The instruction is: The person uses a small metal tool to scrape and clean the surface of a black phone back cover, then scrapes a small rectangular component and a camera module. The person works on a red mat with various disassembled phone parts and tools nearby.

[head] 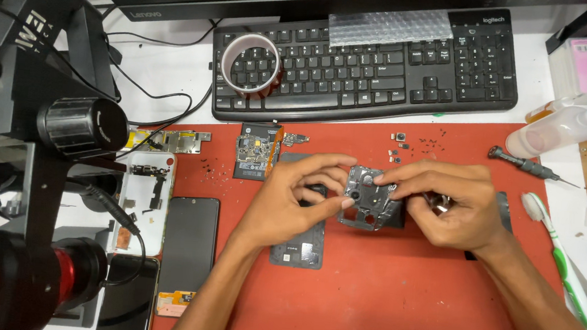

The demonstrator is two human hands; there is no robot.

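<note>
**Head view: both hands on a phone frame over the red mat**

Head camera shows your left hand [298, 194] and right hand [446, 203] meeting over the middle of the red mat [381, 300]. Both are closed in a pinch on a small grey metal frame [368, 200], fingertips at its opposite edges. You hold it tilted up toward you, raised just above the mat, which appears to keep its inner face in sight.

Under your left hand a dark phone back panel [297, 247] lies flat on the mat. A circuit board [256, 151] sits near the mat's upper edge, and loose screws [430, 143] are scattered beyond your right hand, apart from the work.

A screwdriver [530, 166] rests at the mat's right corner, within reach. A green toothbrush [558, 259] lies along the right edge. On the white counter [167, 69] a keyboard [366, 62] carries a roll of tape [249, 62]. Two more phones [161, 224] lie left of the mat, beside a microscope stand [34, 135].
</note>
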